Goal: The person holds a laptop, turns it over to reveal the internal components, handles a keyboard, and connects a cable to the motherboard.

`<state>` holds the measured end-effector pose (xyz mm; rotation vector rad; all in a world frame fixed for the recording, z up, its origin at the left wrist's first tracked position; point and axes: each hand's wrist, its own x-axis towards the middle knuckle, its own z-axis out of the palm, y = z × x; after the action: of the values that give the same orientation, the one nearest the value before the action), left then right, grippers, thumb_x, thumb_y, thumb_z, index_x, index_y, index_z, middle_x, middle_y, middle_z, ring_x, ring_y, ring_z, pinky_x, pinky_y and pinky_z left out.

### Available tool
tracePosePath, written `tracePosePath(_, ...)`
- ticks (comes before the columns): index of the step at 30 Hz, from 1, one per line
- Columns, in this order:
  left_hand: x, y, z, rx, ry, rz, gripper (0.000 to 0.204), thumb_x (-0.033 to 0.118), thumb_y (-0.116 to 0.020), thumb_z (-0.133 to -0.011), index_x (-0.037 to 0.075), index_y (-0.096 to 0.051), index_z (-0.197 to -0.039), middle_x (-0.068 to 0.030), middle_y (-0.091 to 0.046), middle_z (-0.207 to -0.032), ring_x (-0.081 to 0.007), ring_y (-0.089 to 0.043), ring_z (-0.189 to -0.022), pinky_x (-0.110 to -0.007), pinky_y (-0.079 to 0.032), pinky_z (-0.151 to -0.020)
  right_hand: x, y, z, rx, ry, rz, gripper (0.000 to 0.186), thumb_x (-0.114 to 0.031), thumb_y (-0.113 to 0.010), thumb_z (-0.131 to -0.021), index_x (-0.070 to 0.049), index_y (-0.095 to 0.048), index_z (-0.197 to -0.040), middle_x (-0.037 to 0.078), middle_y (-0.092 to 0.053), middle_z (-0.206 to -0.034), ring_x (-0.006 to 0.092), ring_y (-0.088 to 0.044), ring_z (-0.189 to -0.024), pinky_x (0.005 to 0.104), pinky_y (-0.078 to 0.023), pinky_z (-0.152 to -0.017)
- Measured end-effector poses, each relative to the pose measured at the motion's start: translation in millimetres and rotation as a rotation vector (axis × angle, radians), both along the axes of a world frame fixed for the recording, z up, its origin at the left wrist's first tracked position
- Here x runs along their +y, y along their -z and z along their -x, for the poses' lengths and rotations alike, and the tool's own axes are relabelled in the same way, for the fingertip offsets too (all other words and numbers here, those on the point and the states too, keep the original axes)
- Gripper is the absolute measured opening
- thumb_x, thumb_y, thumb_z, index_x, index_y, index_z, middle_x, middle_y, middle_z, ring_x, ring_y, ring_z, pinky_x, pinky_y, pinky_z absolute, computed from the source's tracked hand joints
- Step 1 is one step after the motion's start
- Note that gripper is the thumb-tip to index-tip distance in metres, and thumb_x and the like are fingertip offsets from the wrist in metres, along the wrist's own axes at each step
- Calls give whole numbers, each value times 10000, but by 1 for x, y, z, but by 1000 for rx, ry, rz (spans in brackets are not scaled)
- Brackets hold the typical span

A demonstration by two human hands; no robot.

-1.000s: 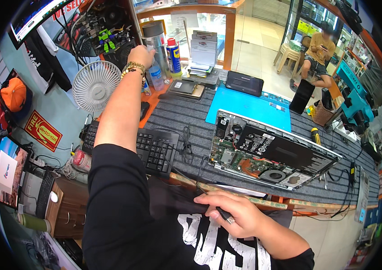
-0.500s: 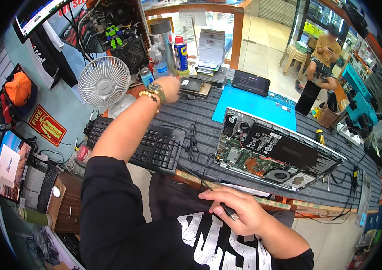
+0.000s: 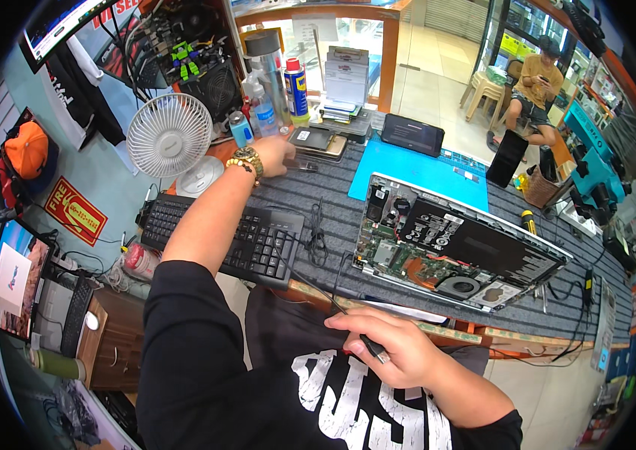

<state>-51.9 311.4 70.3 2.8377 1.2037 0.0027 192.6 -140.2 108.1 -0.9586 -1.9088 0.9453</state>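
Observation:
My right hand [image 3: 396, 349] is closed around a black USB cable [image 3: 375, 349], its metal plug pointing out below the fingers. My left arm stretches across the keyboard [image 3: 258, 247], and my left hand [image 3: 276, 155] is low over the striped grey mat. That hand is beside a stack of flat dark devices [image 3: 318, 141]; its fingers are turned away and partly hidden. Just right of it lies a small dark piece with a metallic end [image 3: 304, 166]. An opened laptop [image 3: 460, 247] stands tilted on its edge at the right, showing its battery, green board and fan.
A white fan [image 3: 172, 135], a spray bottle [image 3: 264, 112] and a blue-and-red spray can [image 3: 297, 90] stand at the back left. Beyond the laptop are a blue mat [image 3: 385, 169] and a tablet [image 3: 412, 136]. A screwdriver [image 3: 528, 222] lies right. Another person [image 3: 539, 90] sits farther off.
My left hand has drawn slightly back toward me, and the small dark piece beside it now shows. My right hand keeps its hold on the USB cable. The view has shifted slightly.

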Motion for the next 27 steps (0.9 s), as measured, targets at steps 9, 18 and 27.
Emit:
tracePosePath(9,15,7,42,-503,-305,54,484,227,-908,-818,-44,-731,-1177,-152,-800,-1007,-301,-796,-948,-406,-613,-853,4,0,-1,-1,2,-34,354,-119,-691,-1106,-47,-688,-1453,186,-750,-1362,406,-726,-1280,451,-606,-1075)
tracePosePath(18,33,26,43,-574,-383,-102,527,219,-905,-832,-76,-726,-1230,-199,-819,-1051,-324,-800,-967,-425,-617,-883,6,-10,3,95,26,12,339,-104,-674,-1117,-8,-682,-1442,205,-751,-1338,395,-748,-1235,438,-611,-1047)
tracePosePath(27,13,10,59,-454,-521,-166,583,288,-929,-815,-80,-767,-1238,-231,-837,-1110,-367,-818,-1047,-437,-631,-969,20,-9,8,192,137,-163,505,-144,-629,-1145,76,-546,-1591,176,-621,-1185,303,-631,-1047,370,-526,-970)
